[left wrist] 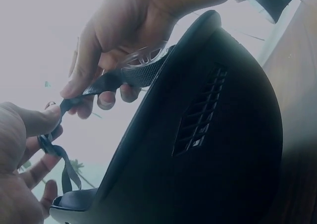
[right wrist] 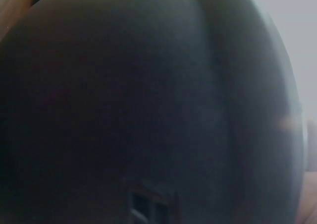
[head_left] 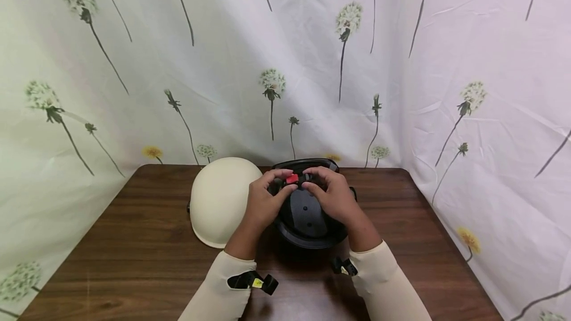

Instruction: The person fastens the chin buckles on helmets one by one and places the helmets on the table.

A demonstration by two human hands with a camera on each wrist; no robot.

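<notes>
A black helmet (head_left: 312, 241) lies upturned on the table with its hollow facing up. Over that hollow my left hand (head_left: 263, 202) pinches the red buckle piece (head_left: 292, 179) of the chin strap between thumb and fingers. Opposite it, my right hand (head_left: 337, 201) pinches the strap's black end (head_left: 307, 178), right beside the red piece. In the left wrist view, the dark strap (left wrist: 104, 82) runs from the helmet's rim to both hands' fingertips, with a clear plastic piece (left wrist: 143, 55) along it. The right wrist view is filled by the helmet's dark shell (right wrist: 138, 105).
A cream helmet (head_left: 225, 197) sits dome up, immediately left of the black one. Both stand toward the back of the brown wooden table (head_left: 147, 241). White cloth with a dandelion print (head_left: 223, 63) hangs behind and at the sides. Small black devices (head_left: 267, 284) are strapped to both wrists.
</notes>
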